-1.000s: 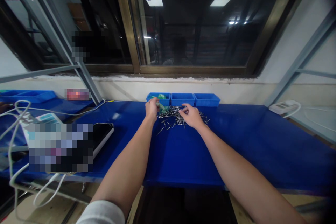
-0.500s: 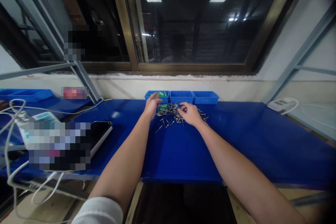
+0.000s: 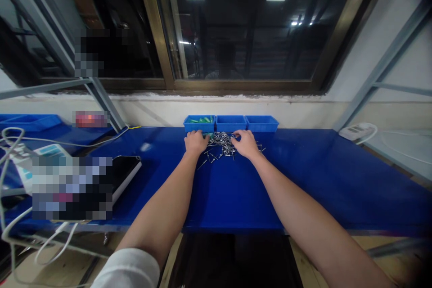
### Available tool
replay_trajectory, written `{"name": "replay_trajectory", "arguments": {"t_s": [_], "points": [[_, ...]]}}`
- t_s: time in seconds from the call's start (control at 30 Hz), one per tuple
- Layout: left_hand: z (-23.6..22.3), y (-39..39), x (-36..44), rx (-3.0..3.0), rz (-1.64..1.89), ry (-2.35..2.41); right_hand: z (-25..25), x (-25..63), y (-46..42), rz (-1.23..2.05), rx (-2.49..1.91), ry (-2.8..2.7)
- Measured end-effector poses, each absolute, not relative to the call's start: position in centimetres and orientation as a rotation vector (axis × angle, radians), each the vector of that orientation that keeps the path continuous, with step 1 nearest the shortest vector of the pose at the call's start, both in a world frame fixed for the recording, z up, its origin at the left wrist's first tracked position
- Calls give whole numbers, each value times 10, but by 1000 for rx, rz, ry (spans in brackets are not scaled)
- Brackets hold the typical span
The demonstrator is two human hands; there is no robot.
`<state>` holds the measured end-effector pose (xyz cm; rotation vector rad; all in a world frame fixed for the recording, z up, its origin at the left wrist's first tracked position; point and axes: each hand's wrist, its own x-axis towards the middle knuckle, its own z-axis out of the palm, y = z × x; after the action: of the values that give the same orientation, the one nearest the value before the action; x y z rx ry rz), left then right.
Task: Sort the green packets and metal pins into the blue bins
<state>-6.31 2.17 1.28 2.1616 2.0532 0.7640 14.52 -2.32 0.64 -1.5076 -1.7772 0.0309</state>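
Observation:
A heap of blind rivets (image 3: pixel 224 143) with thin metal shanks lies on the blue table (image 3: pixel 232 193). At its left edge is my left hand (image 3: pixel 195 142), palm down, thumb held apart from the bent fingers, nothing seen in it. Right by that thumb a small green piece (image 3: pixel 210 135) shows, partly covered by the hand. My right hand (image 3: pixel 247 145) rests over the right side of the heap, with a gap between thumb and forefinger. Behind the heap, the left blue bin (image 3: pixel 199 128) contains several green pieces (image 3: pixel 202 120).
Two more blue bins, the middle bin (image 3: pixel 231 127) and the right bin (image 3: pixel 262 127), adjoin the left one along the wall. A black-topped device (image 3: pixel 126 166) with white cables is at left. A white power strip (image 3: pixel 357 131) lies at far right. Grey metal posts flank the table.
My left hand let go of a green piece over the left bin, then came back down to the heap's left edge. My right hand has stayed at the rivets. The view has shifted slightly.

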Motion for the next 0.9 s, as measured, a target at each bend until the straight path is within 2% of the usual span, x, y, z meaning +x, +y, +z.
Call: {"name": "replay_trajectory", "arguments": {"t_s": [0.33, 0.53, 0.67, 0.77, 0.9], "points": [[14, 21, -58, 2204, 572, 1981, 8, 143, -24, 68, -1492, -1799], [21, 11, -52, 2308, 799, 1972, 5, 143, -24, 30, -1449, -1794], [30, 3, -42, 2488, 1049, 1640, 5, 142, -24, 5, -1329, -1763], [36, -3, -33, 2573, 1056, 1321, 8, 139, -26, 34, -1214, -1777], [37, -9, -28, 2420, 1089, 1192, 12, 137, -30, 71, -1178, -1844]]}}
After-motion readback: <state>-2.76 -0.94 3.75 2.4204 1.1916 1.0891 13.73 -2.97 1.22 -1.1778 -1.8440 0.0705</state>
